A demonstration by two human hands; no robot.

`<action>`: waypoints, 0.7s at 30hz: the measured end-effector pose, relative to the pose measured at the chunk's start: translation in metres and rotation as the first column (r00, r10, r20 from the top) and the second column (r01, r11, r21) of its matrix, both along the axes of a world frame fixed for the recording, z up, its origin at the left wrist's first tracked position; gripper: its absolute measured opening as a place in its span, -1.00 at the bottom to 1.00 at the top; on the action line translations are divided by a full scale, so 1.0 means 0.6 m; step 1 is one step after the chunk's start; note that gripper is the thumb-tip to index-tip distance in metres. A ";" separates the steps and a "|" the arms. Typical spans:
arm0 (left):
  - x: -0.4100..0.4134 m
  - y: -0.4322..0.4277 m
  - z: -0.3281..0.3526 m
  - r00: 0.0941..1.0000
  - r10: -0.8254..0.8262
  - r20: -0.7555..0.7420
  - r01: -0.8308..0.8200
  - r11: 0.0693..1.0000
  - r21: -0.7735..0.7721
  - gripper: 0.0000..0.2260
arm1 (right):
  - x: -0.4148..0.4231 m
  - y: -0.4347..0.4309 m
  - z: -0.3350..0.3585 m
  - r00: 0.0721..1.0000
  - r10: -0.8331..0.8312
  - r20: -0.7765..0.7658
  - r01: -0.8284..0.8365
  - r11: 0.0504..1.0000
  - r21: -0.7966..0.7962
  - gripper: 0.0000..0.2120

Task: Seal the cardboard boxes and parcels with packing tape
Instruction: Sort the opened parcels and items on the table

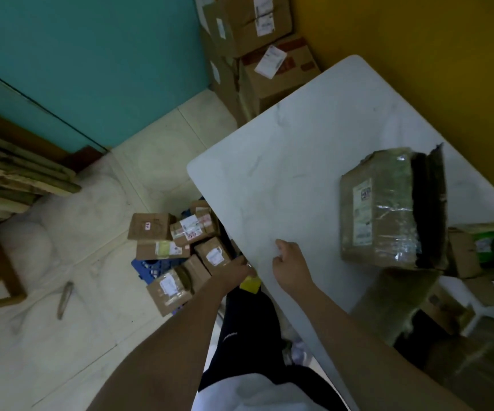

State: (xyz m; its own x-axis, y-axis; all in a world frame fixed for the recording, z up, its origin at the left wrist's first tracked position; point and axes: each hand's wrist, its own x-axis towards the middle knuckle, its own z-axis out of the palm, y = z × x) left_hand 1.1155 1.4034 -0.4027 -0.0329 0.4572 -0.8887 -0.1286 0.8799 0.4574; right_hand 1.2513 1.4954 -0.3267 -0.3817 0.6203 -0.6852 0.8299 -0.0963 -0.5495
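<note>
A worn cardboard parcel [388,209] wrapped in shiny clear tape lies on the white table [299,161] at the right, its far end torn open. My right hand [290,265] hovers over the table's near edge with loosely curled fingers, holding nothing, well left of the parcel. My left hand [241,266] reaches down at the table's left edge, its fingers partly hidden. A yellow object [251,284] sits right under that hand; whether the hand holds it is unclear. No tape roll is visible.
Several small labelled parcels [180,244] are piled on a blue crate [148,268] on the floor beside the table. Big boxes [254,40] are stacked in the far corner. Flattened cardboard [17,173] leans at left. An open box [474,256] stands past the table's right end.
</note>
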 end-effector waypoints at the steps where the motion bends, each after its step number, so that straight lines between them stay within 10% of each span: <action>1: 0.003 -0.002 0.011 1.000 0.015 -0.010 -0.015 1.000 0.004 -0.58 | 0.001 -0.001 -0.001 1.000 -0.008 0.001 0.008 1.000 -0.012 -0.56; 9: 0.000 0.004 0.085 0.975 -0.136 -0.176 0.124 0.989 -0.081 -0.74 | 0.018 -0.032 -0.024 0.991 0.075 0.114 -0.043 0.963 -0.265 -0.88; 14: -0.008 0.027 0.132 0.981 -0.094 -0.170 0.056 0.975 -0.215 -0.64 | 0.015 -0.057 0.002 0.953 -0.249 0.170 0.295 0.888 -0.352 -0.74; 21: 0.015 0.068 0.180 0.932 -0.167 -0.320 0.129 0.982 -0.137 -0.70 | 0.000 -0.052 0.024 0.701 -0.701 0.132 0.564 0.431 -0.705 -0.63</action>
